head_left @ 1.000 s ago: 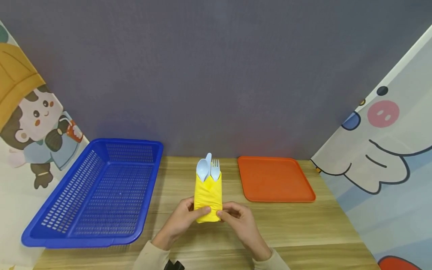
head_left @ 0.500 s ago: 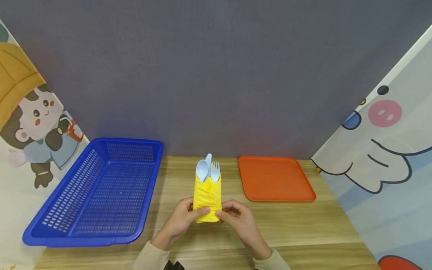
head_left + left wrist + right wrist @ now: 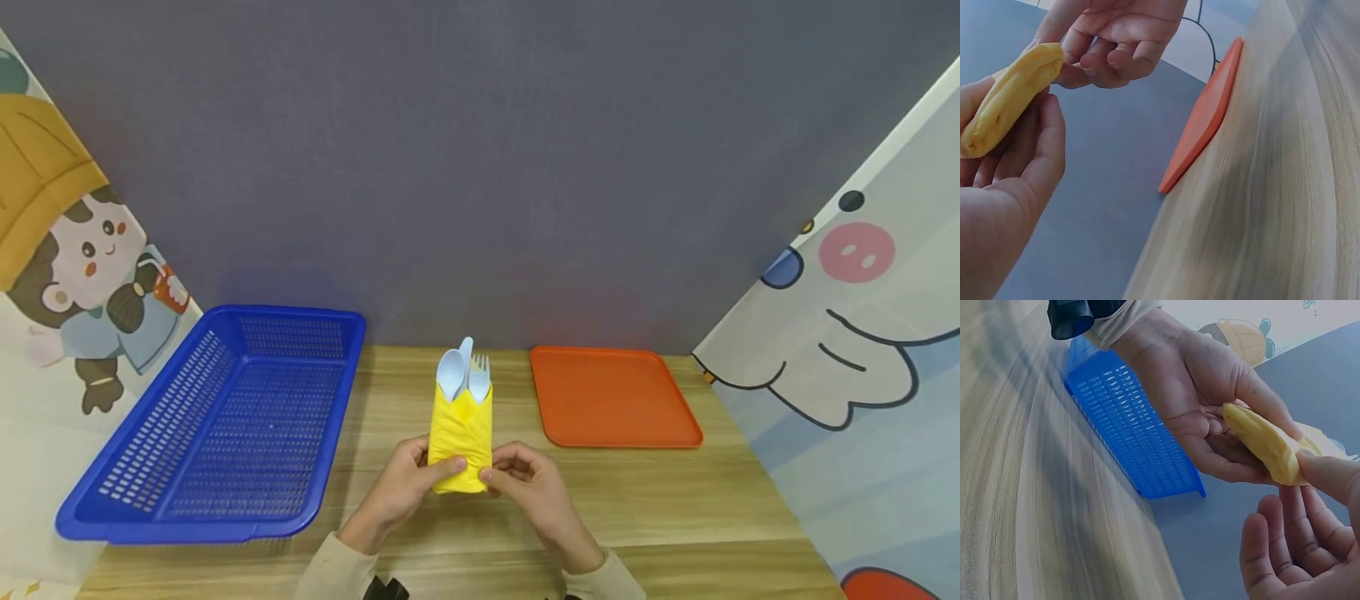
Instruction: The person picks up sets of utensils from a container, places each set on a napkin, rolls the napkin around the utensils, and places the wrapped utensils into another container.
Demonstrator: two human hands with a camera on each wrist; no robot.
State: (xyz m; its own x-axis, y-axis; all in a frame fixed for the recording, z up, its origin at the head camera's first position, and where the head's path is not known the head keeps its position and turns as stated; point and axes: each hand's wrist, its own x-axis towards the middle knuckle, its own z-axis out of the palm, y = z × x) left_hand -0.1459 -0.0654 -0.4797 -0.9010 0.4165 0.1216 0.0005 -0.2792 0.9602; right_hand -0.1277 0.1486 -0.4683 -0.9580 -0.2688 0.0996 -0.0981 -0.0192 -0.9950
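Observation:
A folded yellow napkin pouch (image 3: pixel 461 429) is held up above the table between both hands. From its top stick out a light blue spoon (image 3: pixel 451 371), a light blue fork (image 3: pixel 479 377) and, behind them, a light blue handle (image 3: pixel 466 346). My left hand (image 3: pixel 401 483) grips the pouch's left side, thumb across the front and fingers behind. My right hand (image 3: pixel 531 487) pinches the lower right corner with thumb and fingertips. Seen from the left wrist, the pouch's folded bottom end (image 3: pixel 1013 100) faces the camera; in the right wrist view the yellow cloth (image 3: pixel 1266 444) lies between both thumbs and the fingers.
On the left of the wooden table (image 3: pixel 675 508) stands a blue perforated basket (image 3: pixel 341 417) with nothing in it. A flat orange tray (image 3: pixel 611 398) lies at the back right. Behind rises a grey panel (image 3: pixel 480 167), with cartoon-printed sheets on both sides.
Both hands keep their hold on the napkin pouch, which has barely shifted. The whole view has drifted slightly.

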